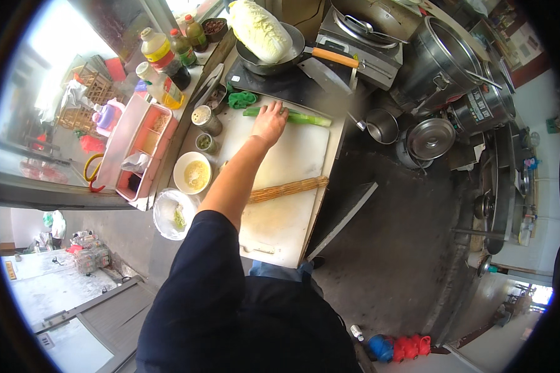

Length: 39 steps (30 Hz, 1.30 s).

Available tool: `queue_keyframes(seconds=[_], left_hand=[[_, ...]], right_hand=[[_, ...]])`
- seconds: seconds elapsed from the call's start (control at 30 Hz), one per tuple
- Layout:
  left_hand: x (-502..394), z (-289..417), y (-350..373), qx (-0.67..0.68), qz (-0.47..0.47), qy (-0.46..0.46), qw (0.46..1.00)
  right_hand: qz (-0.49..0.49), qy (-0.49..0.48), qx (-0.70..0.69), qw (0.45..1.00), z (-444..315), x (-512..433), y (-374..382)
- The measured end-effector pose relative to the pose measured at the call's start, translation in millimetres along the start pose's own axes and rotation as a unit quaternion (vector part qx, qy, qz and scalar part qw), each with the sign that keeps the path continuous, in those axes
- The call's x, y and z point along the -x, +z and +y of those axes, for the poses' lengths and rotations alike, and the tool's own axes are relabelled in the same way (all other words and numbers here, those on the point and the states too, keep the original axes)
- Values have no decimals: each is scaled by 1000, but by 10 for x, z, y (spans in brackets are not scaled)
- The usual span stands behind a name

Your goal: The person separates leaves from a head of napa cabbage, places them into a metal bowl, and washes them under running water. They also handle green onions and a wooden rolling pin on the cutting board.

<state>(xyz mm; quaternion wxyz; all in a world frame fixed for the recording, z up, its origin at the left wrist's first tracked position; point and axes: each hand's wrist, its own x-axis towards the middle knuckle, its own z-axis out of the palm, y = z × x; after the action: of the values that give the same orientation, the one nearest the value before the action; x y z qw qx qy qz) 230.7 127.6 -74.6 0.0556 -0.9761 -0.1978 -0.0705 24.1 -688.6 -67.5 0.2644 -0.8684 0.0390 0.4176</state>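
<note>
My left hand (pixel 271 122) lies over a long green vegetable stalk (pixel 310 118), its fingers curled around the far side. The stalk rests crosswise near the far end of a white cutting board (pixel 284 156). Closer to my body, a bundled bamboo brush (pixel 289 189) lies on the board, one end hidden behind my forearm. My right hand is out of view. Beyond the stalk, a cleaver (pixel 324 74) rests at the edge of a black cooktop (pixel 261 84), its lower part lost in a blurred patch. A green cloth-like bundle (pixel 242 99) sits by the board's far left corner.
A napa cabbage (pixel 261 35) sits in a frying pan (pixel 256 67). Along the left stand a bowl of yellowish liquid (pixel 179 175), jars (pixel 207 120), a pink condiment box (pixel 161 154) and several bottles (pixel 156 51). Large steel pots (pixel 429 70) occupy the right.
</note>
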Motion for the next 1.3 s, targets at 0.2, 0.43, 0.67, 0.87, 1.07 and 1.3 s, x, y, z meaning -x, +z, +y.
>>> queue_keyframes(seconds=[0.2, 0.43, 0.67, 0.87, 1.07, 1.3], left_hand=[[637, -557, -331, 195, -78, -42, 977], [1452, -888, -353, -80, -267, 107, 954], [929, -527, -259, 26, -134, 117, 984], [60, -226, -63, 76, -11, 108, 991], [-240, -240, 305, 94, -26, 41, 994], [5, -398, 12, 414, -11, -120, 902]], right_hand=[[4, -32, -65, 997, -491, -102, 41], [7, -10, -87, 996, -1049, -298, 68], [-22, -74, 62, 995, -619, -382, -8], [34, 105, -209, 972, -613, -78, 100], [35, -109, 65, 991, 305, -81, 263], [31, -46, 92, 994, -276, 84, 532]])
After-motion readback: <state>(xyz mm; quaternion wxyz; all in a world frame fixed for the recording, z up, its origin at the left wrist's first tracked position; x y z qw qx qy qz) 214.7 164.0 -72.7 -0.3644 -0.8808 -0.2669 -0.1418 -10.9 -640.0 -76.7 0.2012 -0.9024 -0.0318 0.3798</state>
